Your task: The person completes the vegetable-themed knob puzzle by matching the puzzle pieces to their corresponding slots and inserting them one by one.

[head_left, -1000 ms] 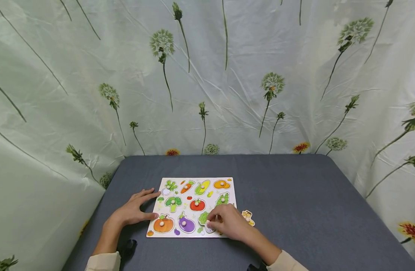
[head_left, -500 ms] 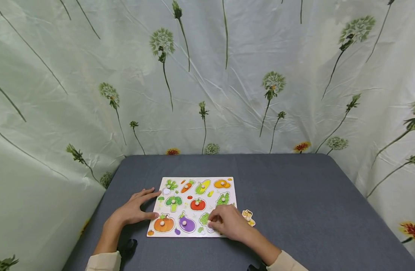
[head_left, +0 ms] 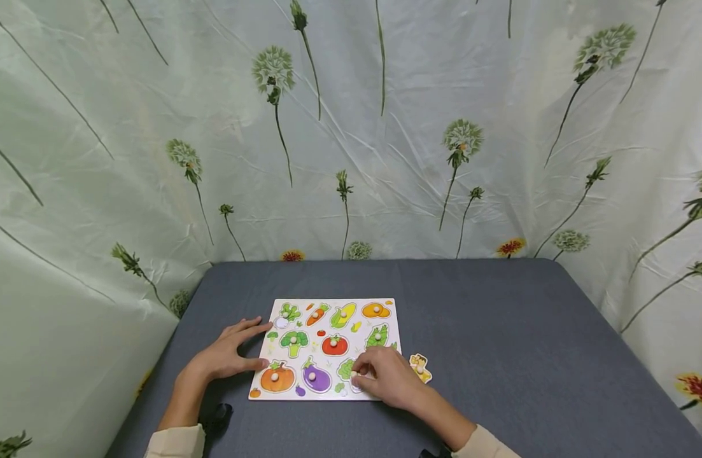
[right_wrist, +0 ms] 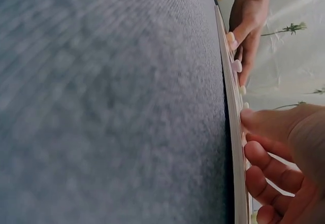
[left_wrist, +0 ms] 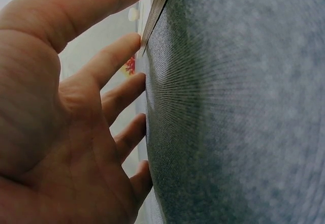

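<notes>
A white peg puzzle board [head_left: 305, 394] printed with vegetables lies flat on the table in the head view. My left hand [head_left: 227, 353] has its fingers spread, with thumb and index fingertips on the board's left edge; its other fingertips meet the cloth in the left wrist view. My right hand [head_left: 387, 375] pinches the knob of a leafy green vegetable piece [head_left: 345, 369] with a pale base, low on the board's right half. The hand covers part of that piece and the board's lower right corner. Beside the right hand, a yellow-brown knobbed piece [head_left: 421, 369] lies on the cloth.
Several knobbed pieces sit in the board, among them a tomato [head_left: 335, 345], an eggplant [head_left: 317, 378] and a pumpkin [head_left: 277, 377]. Dark grey cloth [head_left: 488, 343] covers the table. A flower-patterned curtain [head_left: 408, 159] hangs behind and at the sides.
Both hands hold nearly the same places. The right hand keeps its pinch on the leafy piece's knob. The head view has shifted very slightly.
</notes>
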Demonstrator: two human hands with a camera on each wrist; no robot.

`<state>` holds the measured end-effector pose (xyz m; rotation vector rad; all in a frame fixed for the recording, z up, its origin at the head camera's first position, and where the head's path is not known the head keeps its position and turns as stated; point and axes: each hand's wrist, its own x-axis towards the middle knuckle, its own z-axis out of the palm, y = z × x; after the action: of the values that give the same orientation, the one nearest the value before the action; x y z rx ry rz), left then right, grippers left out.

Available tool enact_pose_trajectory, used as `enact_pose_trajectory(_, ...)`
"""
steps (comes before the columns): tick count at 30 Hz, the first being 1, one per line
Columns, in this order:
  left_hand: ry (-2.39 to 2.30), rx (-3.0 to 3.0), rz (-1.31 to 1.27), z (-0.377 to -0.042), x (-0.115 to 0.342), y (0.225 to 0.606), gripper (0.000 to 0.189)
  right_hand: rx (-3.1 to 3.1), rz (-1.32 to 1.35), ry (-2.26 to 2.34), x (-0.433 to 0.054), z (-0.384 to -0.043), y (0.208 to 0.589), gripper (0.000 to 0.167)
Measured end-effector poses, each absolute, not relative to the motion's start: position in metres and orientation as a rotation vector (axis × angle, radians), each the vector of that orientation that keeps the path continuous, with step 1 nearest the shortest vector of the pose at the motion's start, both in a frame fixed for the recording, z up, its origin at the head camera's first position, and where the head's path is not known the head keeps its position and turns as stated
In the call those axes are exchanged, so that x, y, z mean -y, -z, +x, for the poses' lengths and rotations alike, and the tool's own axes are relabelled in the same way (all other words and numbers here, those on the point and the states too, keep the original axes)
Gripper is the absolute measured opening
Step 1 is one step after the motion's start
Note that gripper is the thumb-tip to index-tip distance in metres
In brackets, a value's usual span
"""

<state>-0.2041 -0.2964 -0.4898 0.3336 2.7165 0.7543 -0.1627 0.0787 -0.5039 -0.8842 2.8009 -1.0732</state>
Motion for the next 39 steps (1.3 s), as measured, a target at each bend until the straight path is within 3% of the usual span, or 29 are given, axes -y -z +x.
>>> enact_pose_trajectory(7, -0.766, -2.714, 0.328, -0.203, 0.296, 0.492, 0.090, -2.777, -0.862, 1.150, -0.086, -0.160, 0.505, 0.013)
enact_pose_trajectory(26, -0.754, -2.715, 0.323, -0.203, 0.297, 0.490, 0.090, -2.899, -0.834, 1.234, -0.138, -0.165, 0.503, 0.009)
enact_pose_trajectory(39, -0.750, -2.711, 0.297, -0.203, 0.295, 0.490, 0.091, -2.962, -0.643, 1.136, -0.172, -0.162, 0.505, 0.010)
